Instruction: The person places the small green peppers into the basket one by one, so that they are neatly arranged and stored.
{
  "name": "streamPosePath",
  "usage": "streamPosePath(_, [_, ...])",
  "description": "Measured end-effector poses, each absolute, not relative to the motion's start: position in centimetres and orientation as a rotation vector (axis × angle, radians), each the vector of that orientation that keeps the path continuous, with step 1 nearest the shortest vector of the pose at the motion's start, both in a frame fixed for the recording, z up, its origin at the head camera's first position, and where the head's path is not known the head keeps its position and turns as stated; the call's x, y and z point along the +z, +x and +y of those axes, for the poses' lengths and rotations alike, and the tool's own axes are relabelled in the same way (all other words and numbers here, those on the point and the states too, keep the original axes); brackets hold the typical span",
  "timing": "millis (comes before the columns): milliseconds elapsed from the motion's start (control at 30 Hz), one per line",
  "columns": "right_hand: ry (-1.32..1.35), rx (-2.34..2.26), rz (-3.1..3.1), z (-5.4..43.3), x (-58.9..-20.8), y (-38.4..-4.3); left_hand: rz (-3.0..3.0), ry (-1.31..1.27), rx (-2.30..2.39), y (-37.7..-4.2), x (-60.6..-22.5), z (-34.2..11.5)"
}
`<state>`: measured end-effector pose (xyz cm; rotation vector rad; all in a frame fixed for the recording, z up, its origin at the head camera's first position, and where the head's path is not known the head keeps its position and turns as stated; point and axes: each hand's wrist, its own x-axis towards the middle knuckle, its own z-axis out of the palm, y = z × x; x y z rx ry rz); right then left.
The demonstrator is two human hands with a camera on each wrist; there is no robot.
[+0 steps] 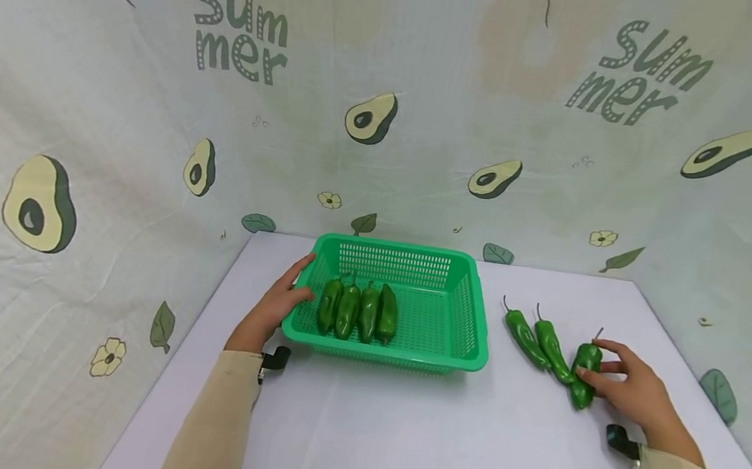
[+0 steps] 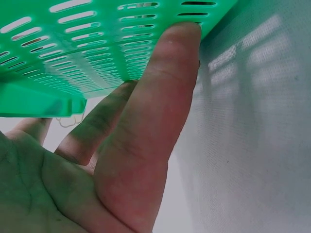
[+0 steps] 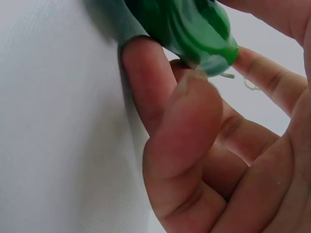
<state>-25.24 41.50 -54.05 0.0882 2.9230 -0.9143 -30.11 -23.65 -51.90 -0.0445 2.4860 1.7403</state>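
Observation:
At the left end of a green plastic basket (image 1: 405, 356), my left hand (image 1: 272, 309) grips the rim, its thumb over the edge. In the left wrist view, fingers (image 2: 160, 92) press against the slotted outer wall. Inside the basket, several green chili peppers (image 1: 348, 311) lie side by side in its left half, stems toward the back. To the right, my right hand (image 1: 636, 388) holds a green chili pepper (image 1: 587, 357) between thumb and fingers, close over the table. The right wrist view shows this pepper's glossy end (image 3: 204, 34) among the fingers.
Two more green chili peppers, one curved (image 1: 525, 338) and one beside it (image 1: 551, 349), lie on the white table (image 1: 438, 437) between basket and right hand. A printed cloth (image 1: 434, 59) hangs behind and along both sides. Small black wrist cameras sit on both wrists.

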Motion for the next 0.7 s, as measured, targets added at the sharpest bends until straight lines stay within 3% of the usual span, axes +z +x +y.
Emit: streamPosePath(700, [0.084, -0.975, 2.879, 42.3, -52.1, -25.0, 2.462, -0.039, 1.753, -30.1, -52.0, -24.0])
